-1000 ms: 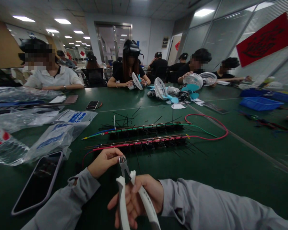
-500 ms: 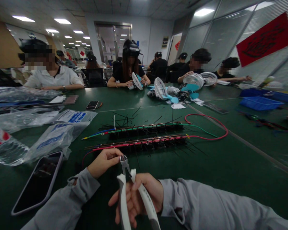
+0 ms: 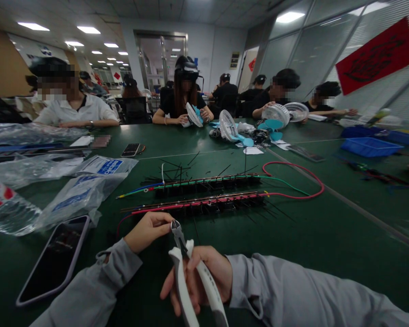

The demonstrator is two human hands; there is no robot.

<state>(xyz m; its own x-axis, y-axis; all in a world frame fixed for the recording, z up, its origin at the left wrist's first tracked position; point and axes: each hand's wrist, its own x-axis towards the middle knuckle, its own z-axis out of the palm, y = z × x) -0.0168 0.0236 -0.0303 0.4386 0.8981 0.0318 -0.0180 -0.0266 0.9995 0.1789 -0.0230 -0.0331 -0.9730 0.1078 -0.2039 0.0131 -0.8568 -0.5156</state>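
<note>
White-handled cutting pliers (image 3: pixel 204 284) are held in my right hand (image 3: pixel 204 277), their jaws pointing up and away and nearly closed. The tips of those jaws meet the fingertips of my left hand (image 3: pixel 150 230), whose thumb and forefinger are pinched together; what lies between them is too small to name. Just beyond my hands lies a black strip with a thick red wire (image 3: pixel 225 198) along it and dark zip-tie tails sticking out. A second such strip with a green wire (image 3: pixel 221 179) lies behind it.
At the left are a phone (image 3: pixel 56 256), a water bottle (image 3: pixel 8 209) and plastic bags (image 3: pixel 85 190). A red cable loop (image 3: pixel 322 184) curves at the right, near a blue tray (image 3: pixel 371 146). People sit across the table (image 3: pixel 327 227) with fan parts (image 3: pixel 228 125).
The plier handles have come closer together and the jaws have narrowed, as the fingers of my right hand moved inward. My left hand has barely moved. The person opposite has tilted a fan slightly.
</note>
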